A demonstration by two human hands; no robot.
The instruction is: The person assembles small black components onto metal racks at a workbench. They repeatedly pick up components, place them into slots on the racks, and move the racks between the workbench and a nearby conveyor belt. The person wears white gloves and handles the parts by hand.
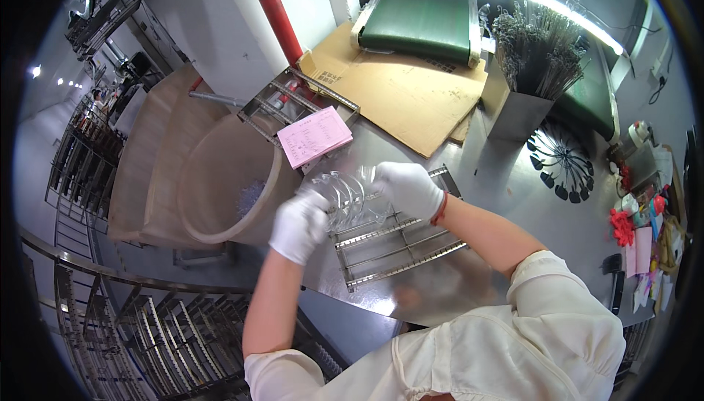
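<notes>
Between my two white-gloved hands is a row of clear, curved plastic pieces (pixel 346 197), thin and shiny along their edges. My left hand (pixel 299 226) is closed at the left end of the row, its fingers curled. On the other side my right hand (pixel 408 190) is closed too, with its fingertips at the row's right end. Exactly how each hand grips the pieces is partly hidden by the gloves. Beneath and to the right of them, a slotted metal rack (pixel 400 245) lies on the steel table (pixel 506 236).
A large pale tub (pixel 194 210) stands left of the table. A pink paper pad (pixel 315 137) rests by another metal frame (pixel 257 104). Behind lie flat cardboard (pixel 418 97) and a green conveyor belt (pixel 418 16). Wire hooks fill a metal box (pixel 517 115); black-tipped parts (pixel 563 160) form a ring.
</notes>
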